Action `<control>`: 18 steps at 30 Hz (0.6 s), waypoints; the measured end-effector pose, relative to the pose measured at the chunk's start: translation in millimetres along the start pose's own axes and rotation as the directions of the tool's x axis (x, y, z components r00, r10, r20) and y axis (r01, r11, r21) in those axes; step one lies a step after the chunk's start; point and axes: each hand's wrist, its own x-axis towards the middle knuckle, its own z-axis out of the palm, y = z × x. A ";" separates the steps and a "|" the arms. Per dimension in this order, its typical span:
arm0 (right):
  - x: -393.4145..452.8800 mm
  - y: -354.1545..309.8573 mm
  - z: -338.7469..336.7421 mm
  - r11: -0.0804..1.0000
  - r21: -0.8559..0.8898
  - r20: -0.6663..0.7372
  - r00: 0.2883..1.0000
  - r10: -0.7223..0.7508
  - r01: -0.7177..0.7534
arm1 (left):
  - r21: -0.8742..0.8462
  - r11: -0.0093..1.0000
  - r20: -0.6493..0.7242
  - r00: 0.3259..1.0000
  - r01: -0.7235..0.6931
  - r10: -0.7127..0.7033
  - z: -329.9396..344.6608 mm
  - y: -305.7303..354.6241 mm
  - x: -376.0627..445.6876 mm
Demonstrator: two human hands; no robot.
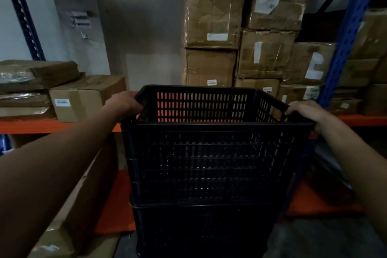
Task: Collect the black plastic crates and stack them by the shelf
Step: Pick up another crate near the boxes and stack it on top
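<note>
A black slotted plastic crate stands on top of a stack of black crates right in front of the orange shelf. My left hand grips the top crate's left rim, fingers curled over the edge. On the right rim my right hand holds on the same way. The top crate is empty and sits roughly level on the one below.
Taped cardboard boxes are piled high on the shelf behind the crates. More boxes lie on the shelf at left. A blue upright stands at right. A large carton leans on the floor beside the stack at left.
</note>
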 end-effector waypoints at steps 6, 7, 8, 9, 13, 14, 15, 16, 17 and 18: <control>9.6 0.4 -4.4 0.986 -0.162 0.000 0.999 -0.046 0.045 | 0.214 0.976 -0.025 0.999 0.041 -0.037 15.3 0.9 6.2; 12.8 0.3 -4.7 0.974 -0.217 0.003 0.997 -0.071 0.070 | 0.256 0.964 -0.035 0.998 0.067 -0.059 18.8 2.3 6.7; 13.5 -1.0 -4.6 0.953 -0.285 0.008 0.995 -0.103 0.101 | 0.294 0.953 -0.045 0.997 0.075 -0.064 21.4 4.6 6.9; 13.9 -2.1 -3.5 0.930 -0.344 0.011 0.991 -0.133 0.129 | 0.322 0.944 -0.041 0.997 0.073 -0.063 22.7 6.6 5.7; 39.5 2.7 -5.0 0.878 -0.423 0.056 0.974 -0.221 0.223 | 0.408 0.912 0.067 0.998 -0.042 0.016 24.8 6.7 15.6; 44.2 2.9 -4.4 0.844 -0.475 0.090 0.968 -0.236 0.250 | 0.417 0.906 0.089 0.995 -0.067 0.033 25.1 5.4 18.1; 44.0 1.1 -3.6 0.810 -0.526 0.121 0.965 -0.231 0.260 | 0.423 0.904 0.094 0.995 -0.069 0.032 24.6 6.0 17.8; 40.9 -2.2 -2.2 0.779 -0.563 0.145 0.961 -0.235 0.275 | 0.428 0.901 0.091 0.995 -0.067 0.030 25.3 5.7 18.6; 35.9 -4.7 -0.4 0.759 -0.586 0.152 0.958 -0.242 0.284 | 0.420 0.905 0.086 0.996 -0.064 0.030 25.7 5.0 18.3; 32.8 -6.1 1.5 0.746 -0.596 0.151 0.954 -0.259 0.297 | 0.405 0.912 0.076 0.997 -0.060 0.032 26.5 4.3 19.0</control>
